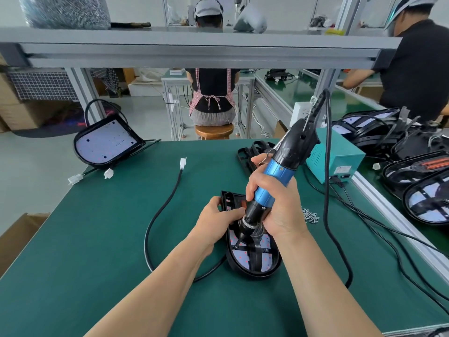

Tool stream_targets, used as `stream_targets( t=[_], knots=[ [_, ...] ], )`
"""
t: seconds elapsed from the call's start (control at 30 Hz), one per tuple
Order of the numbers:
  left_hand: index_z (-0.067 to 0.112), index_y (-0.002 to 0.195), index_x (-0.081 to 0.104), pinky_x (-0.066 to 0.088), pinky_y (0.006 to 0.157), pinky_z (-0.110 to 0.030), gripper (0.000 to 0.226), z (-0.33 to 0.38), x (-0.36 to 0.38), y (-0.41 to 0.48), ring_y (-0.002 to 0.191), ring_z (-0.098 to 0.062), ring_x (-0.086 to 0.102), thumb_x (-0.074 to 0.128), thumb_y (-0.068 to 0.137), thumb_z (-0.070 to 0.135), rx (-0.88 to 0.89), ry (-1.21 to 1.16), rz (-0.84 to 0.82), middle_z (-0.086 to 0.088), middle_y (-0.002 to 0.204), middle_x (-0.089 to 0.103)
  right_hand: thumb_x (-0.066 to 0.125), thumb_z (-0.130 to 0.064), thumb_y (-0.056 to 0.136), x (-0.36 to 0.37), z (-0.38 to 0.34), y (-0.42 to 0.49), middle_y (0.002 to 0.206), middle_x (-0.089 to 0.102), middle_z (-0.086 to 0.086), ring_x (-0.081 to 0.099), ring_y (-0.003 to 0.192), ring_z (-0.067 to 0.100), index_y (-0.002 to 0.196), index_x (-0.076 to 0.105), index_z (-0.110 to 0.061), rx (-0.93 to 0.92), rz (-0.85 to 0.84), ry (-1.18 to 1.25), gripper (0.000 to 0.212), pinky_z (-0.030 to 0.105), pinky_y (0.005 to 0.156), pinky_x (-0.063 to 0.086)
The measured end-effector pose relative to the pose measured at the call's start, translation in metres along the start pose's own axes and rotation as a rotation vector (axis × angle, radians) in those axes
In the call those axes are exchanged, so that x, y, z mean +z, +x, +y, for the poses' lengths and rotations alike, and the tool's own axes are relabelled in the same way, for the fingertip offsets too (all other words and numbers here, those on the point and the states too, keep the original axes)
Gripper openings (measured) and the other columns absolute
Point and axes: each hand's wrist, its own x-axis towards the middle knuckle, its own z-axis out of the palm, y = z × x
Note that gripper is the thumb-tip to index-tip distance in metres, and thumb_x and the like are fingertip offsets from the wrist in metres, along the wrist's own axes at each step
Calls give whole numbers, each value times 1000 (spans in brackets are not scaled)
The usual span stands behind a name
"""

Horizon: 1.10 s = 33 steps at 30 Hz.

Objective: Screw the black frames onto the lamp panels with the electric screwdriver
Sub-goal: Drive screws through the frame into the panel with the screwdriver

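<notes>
On the green mat (97, 239), nearest, lay a lamp panel (266, 260) with a black frame (255, 254) across it. The left hand (216, 217) gripped the lamp panel's left edge, fingers curled. The right hand (275, 203) was clamped round the electric screwdriver (275, 175), bit angled down onto the frame. Screws (310, 215) lay just right; farther left, a second panel (107, 142) sat tilted

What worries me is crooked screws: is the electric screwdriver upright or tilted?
Tilted. The electric screwdriver slants from its bit at the lamp panel up toward the right, in the right hand.
</notes>
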Motion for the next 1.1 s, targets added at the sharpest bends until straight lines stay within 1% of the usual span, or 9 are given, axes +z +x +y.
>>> stream_targets(
  t=[0.13,0.37,0.47,0.6,0.7,0.77,0.87,0.97,1.1],
  knots=[
    [16,103,62,48,56,-13,30,0,0,2,63,0,67,81,80,20,9,-28,11,7,82,73,67,-13,74,-7,1,5,56,50,7,47,50,19,92,70,-21,24,0,75,20,26,56,44],
    [18,106,62,49,66,-21,33,3,0,-1,76,-8,71,82,80,24,-16,-3,9,3,94,76,67,-11,74,-9,-5,11,57,51,4,46,49,19,91,71,-23,37,-24,139,21,26,54,44],
    [18,104,61,48,67,-21,36,4,0,-2,71,-3,69,83,76,27,-13,1,-5,3,91,75,67,-11,74,-8,-4,6,57,52,4,47,50,19,91,70,-23,36,-38,96,21,27,55,44],
    [14,110,59,54,88,-36,73,10,2,-8,89,-17,71,78,49,48,-23,25,-8,-5,103,74,68,-15,74,1,1,-2,55,52,8,49,52,21,90,68,-26,13,19,-21,19,28,57,46],
    [17,111,61,53,96,-43,73,12,3,-12,96,-24,72,77,47,48,-15,21,-3,-7,104,75,71,-16,74,7,3,-3,56,49,8,50,49,21,83,68,-29,-17,185,-51,16,25,54,46],
    [16,114,60,52,98,-45,74,12,3,-12,99,-26,71,77,49,47,-26,24,-6,-9,107,75,73,-17,74,10,3,-4,57,50,6,50,47,20,81,68,-30,-41,207,-52,16,24,53,46],
    [19,106,62,54,94,-42,59,13,3,-12,94,-23,72,76,54,42,-23,10,4,-6,101,76,74,-16,74,13,1,-5,56,51,5,50,47,20,83,67,-28,-58,212,-63,16,23,53,46],
    [18,105,63,55,90,-41,52,12,4,-11,91,-23,73,77,59,38,-35,-20,9,-5,97,76,71,-9,77,15,1,-4,56,51,3,50,46,20,88,63,-18,-57,318,-83,16,23,52,46],
    [18,105,64,53,73,-29,35,8,3,-6,83,-16,73,81,77,27,-47,-43,7,-1,95,76,72,-10,77,16,-2,-6,56,51,4,51,46,19,89,60,-15,-70,368,-101,17,22,52,46]
  ],
)
